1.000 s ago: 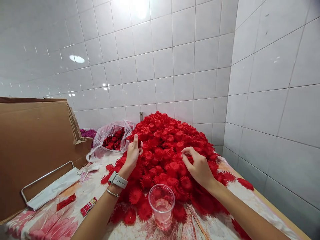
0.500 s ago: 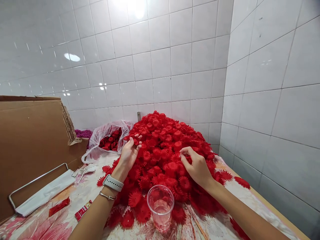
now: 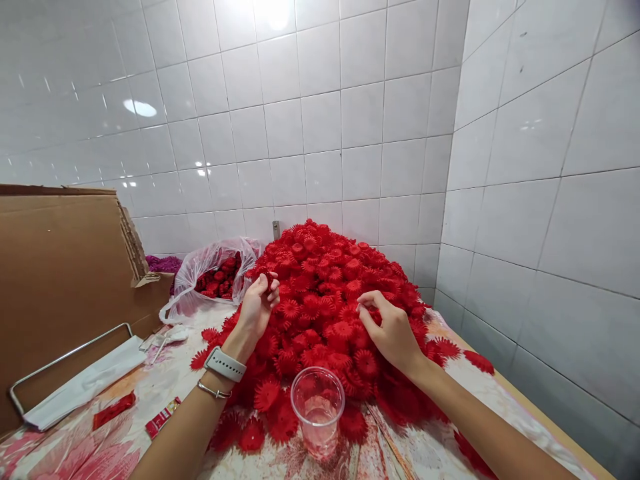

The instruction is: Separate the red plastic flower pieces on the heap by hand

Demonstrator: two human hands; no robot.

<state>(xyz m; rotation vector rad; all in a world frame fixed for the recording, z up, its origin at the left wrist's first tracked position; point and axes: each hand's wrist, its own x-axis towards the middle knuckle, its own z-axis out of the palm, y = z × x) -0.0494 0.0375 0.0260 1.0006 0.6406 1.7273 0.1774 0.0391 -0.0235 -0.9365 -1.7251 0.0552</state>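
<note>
A big heap of red fringed flowers point(image 3: 320, 307) rises over the middle of the table. My left hand point(image 3: 256, 310), with a pale watch strap and a bracelet at the wrist, is raised at the heap's left side. Its fingers curl round a small red flower point(image 3: 271, 283), mostly hidden by them. Over the right part of the heap is my right hand point(image 3: 390, 327), thumb and forefinger pinched together. Whatever lies between those fingertips is too small to make out. Between my forearms stands a clear plastic cup point(image 3: 318, 413) with some clear liquid in it.
To the left are a cardboard box point(image 3: 60, 267), a plastic bag point(image 3: 187, 287) with darker red flowers inside, and purple material point(image 3: 163, 265). Two red packets point(image 3: 114, 409) and a wire frame with white paper point(image 3: 90, 380) lie on the flowered cloth. Tiled walls stand behind and right.
My left hand's fingers have curled in round the red flower; they were more spread before. My right hand keeps its pinch. The whole view has shifted slightly.
</note>
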